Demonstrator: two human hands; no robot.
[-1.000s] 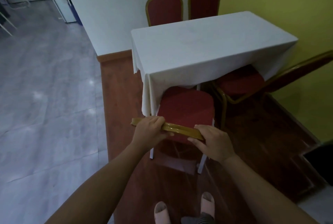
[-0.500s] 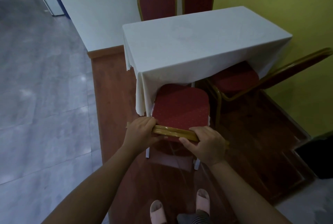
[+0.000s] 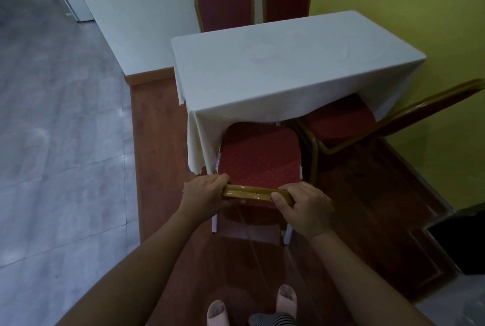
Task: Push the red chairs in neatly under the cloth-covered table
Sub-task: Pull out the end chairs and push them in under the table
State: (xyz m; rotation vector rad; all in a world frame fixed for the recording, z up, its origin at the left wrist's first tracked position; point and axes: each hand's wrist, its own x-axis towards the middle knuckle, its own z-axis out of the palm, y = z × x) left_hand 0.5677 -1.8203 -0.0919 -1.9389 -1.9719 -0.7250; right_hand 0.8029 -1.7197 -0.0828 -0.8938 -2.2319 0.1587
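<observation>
A table under a white cloth (image 3: 288, 63) stands against the yellow wall. Right in front of me is a red chair (image 3: 258, 157) with a gold frame, its seat partly under the hanging cloth. My left hand (image 3: 206, 191) and my right hand (image 3: 305, 205) both grip the gold top rail of its backrest. A second red chair (image 3: 341, 122) stands to the right, angled, its seat partly under the table and its back sticking out. Two more red chairs (image 3: 225, 8) stand upright at the table's far side.
The table sits on a reddish wooden platform (image 3: 157, 128) with a step down to grey tiles (image 3: 57, 128) on the left. A white wall (image 3: 147, 15) is behind, a yellow wall (image 3: 433, 23) to the right. A dark box (image 3: 464, 244) lies at the lower right. My slippered feet (image 3: 286, 299) are below.
The near chair has slid forward, its seat going further under the cloth. Both hands stay on the top rail, and my view has moved closer to the table.
</observation>
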